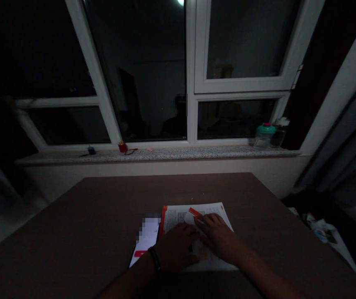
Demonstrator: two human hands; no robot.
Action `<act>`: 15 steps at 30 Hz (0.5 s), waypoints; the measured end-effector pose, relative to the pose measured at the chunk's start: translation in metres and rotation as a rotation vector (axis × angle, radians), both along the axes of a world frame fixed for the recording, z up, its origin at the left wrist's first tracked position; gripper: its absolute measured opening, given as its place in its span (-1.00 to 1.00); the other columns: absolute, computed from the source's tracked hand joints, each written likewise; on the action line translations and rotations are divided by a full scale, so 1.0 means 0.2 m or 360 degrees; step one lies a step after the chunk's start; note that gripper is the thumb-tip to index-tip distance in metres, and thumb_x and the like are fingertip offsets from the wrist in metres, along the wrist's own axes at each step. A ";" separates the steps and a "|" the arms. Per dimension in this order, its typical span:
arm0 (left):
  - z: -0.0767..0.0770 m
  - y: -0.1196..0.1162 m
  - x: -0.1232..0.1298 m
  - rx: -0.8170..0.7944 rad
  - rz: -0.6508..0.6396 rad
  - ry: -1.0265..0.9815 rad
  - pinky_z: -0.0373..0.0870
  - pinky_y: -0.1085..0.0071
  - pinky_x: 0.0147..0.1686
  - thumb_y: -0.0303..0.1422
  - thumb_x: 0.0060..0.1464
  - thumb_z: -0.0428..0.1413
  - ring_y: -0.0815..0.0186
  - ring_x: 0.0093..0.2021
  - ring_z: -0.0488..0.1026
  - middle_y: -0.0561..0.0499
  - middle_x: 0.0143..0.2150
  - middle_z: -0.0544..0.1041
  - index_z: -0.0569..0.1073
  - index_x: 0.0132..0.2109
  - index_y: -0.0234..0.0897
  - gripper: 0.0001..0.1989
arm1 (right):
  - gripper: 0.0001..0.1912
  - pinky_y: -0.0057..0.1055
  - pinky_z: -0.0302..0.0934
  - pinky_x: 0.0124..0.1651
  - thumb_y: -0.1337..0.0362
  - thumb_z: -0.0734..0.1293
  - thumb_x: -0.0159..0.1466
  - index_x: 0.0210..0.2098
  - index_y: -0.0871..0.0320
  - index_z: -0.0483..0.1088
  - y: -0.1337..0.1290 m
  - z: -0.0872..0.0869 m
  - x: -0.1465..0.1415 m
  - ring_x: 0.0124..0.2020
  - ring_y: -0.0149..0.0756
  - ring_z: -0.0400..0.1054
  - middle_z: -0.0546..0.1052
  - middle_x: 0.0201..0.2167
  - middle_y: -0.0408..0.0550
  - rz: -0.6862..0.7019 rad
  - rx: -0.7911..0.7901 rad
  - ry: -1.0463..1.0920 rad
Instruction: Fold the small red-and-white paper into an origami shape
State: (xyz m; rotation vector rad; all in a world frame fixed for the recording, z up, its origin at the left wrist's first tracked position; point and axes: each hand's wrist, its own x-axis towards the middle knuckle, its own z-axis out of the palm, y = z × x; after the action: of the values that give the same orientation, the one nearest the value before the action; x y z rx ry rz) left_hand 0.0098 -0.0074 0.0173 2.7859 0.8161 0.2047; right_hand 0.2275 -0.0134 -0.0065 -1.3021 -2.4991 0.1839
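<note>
A printed booklet with an orange left edge lies on the brown table in dim light. Over it is a small piece of folded white paper with an orange-red strip, partly covered by my hands. My left hand, with a dark band at the wrist, has its fingers bent onto the lower left of this paper. From the right, my right hand grips the paper near the orange strip, fingers close together. Fingertips of both hands nearly meet, and the paper's lower part is hidden beneath them.
A lit phone lies left of the booklet on the table. Along the speckled windowsill stand a small red container, a dark little object, a teal-lidded jar and a clear bottle. Papers or bags lie beyond the right edge.
</note>
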 end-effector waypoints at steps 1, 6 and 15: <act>0.00 0.00 0.00 -0.0004 0.0019 0.0002 0.23 0.15 0.12 -0.14 0.14 0.21 0.05 0.09 0.31 -0.09 0.10 0.38 0.34 0.10 -0.21 -0.55 | -0.48 -0.04 0.04 0.23 0.25 0.25 0.34 0.28 0.06 0.20 0.00 0.00 0.00 0.13 -0.01 0.15 0.37 0.17 0.04 0.0000 -0.0001 0.0000; 0.00 -0.01 0.01 -0.0049 0.0066 -0.0015 0.22 0.09 0.15 -0.20 0.14 0.22 0.01 0.15 0.28 -0.12 0.19 0.32 0.29 0.16 -0.19 -0.50 | -0.49 -0.05 0.07 0.21 0.24 0.25 0.34 0.27 0.04 0.20 0.00 0.01 -0.01 0.11 -0.02 0.17 0.38 0.17 0.02 0.0016 -0.0011 0.0020; -0.01 0.00 -0.01 -0.0059 0.0021 -0.0054 0.18 0.09 0.18 -0.17 0.13 0.22 0.01 0.20 0.24 -0.11 0.26 0.29 0.26 0.21 -0.16 -0.44 | -0.53 -0.07 0.10 0.15 0.24 0.22 0.37 0.26 -0.01 0.21 0.02 0.00 0.00 0.08 -0.03 0.18 0.36 0.21 -0.04 0.0012 -0.0037 0.0037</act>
State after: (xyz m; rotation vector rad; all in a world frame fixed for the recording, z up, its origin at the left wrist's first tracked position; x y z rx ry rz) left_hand 0.0075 -0.0079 0.0155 2.7356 0.8217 0.2361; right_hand 0.2282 -0.0102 -0.0062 -1.2918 -2.4899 0.2293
